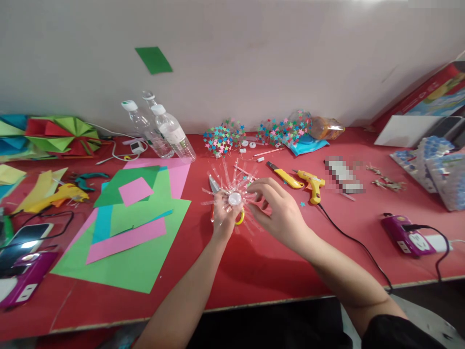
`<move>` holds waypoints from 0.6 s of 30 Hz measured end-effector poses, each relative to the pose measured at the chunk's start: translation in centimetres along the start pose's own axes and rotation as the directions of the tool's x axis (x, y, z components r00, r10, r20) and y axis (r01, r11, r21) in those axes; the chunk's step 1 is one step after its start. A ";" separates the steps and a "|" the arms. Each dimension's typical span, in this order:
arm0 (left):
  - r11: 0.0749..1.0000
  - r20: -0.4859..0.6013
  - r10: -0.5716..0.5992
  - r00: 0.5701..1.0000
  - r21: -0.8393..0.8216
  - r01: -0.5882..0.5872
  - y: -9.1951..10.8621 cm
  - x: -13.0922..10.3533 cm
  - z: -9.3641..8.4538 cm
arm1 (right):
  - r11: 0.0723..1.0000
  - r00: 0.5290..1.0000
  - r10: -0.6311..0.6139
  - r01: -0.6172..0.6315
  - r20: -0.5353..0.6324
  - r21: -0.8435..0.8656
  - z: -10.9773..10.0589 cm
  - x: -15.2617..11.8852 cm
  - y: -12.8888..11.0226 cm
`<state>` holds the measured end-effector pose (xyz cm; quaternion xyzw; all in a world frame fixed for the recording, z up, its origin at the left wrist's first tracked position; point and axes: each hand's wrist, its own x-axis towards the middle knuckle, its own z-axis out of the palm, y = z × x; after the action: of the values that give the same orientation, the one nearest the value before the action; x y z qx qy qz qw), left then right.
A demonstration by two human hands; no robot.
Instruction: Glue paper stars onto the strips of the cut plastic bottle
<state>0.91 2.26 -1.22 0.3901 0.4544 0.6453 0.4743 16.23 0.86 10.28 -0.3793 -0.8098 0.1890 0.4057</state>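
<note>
A clear plastic bottle top (234, 198) is cut into many thin strips that fan out all round its white cap. My left hand (224, 215) is closed around it from the left and below, the cap facing up at me. On the right side, my right hand (279, 208) has its thumb and curled fingers at the strips, with strip ends between the fingertips. Under the fanned strips lie scissors, with a yellow handle loop (240, 216) and a blade (213, 184) showing; the rest is hidden.
A yellow box cutter (286, 178) and a yellow glue gun (311, 185) lie to the right, its cord running to the front edge. Coloured paper (145, 261) covers the left. Clear bottles (174, 133) and star-covered pieces (220, 139) stand along the wall. A purple power socket (407, 237) sits far right.
</note>
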 end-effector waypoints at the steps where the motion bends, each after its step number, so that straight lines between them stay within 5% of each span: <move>1: 1.000 0.001 0.004 1.000 -0.005 -0.004 0.0 0.0 0.0 | 1.000 1.000 -0.001 0.001 -0.016 0.006 -0.2 0.0 0.0; 10: 1.000 0.011 -0.003 1.000 -0.012 0.003 0.1 -0.1 0.1 | 0.999 0.990 0.026 -0.021 -0.138 0.041 -2.2 0.5 0.3; 18: 0.996 -0.030 0.057 0.998 0.065 -0.055 0.3 -0.1 0.2 | 0.999 0.996 -0.052 0.051 -0.072 -0.011 -1.2 0.1 -0.3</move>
<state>1.08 2.19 -0.90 0.4073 0.4713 0.6496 0.4359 17.01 0.76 11.19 -0.3666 -0.8050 0.1611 0.4378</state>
